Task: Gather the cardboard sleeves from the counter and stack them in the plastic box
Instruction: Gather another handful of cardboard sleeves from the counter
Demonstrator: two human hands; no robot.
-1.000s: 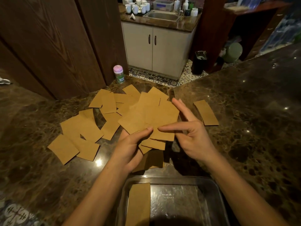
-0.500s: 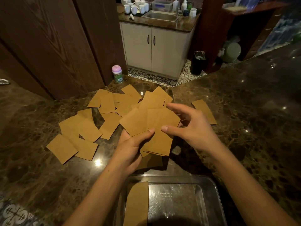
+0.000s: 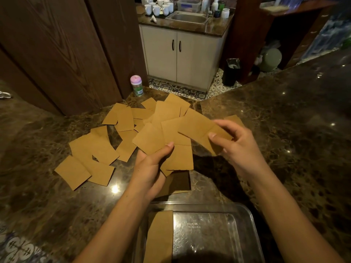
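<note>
Down at the near edge, the clear plastic box [image 3: 245,221] holds one cardboard sleeve [image 3: 160,236] flat at its left side — embossed lettering on its floor is too faint to read. Above it, the left hand [image 3: 150,168] pinches a fanned bunch of sleeves [image 3: 171,141], thumb on top; the right hand [image 3: 237,145] grips another sleeve [image 3: 197,126] — more loose sleeves [image 3: 91,149] litter the marble counter [image 3: 284,114].

Sleeves [image 3: 89,149], box [image 3: 245,221] on counter [image 3: 284,130]
</note>
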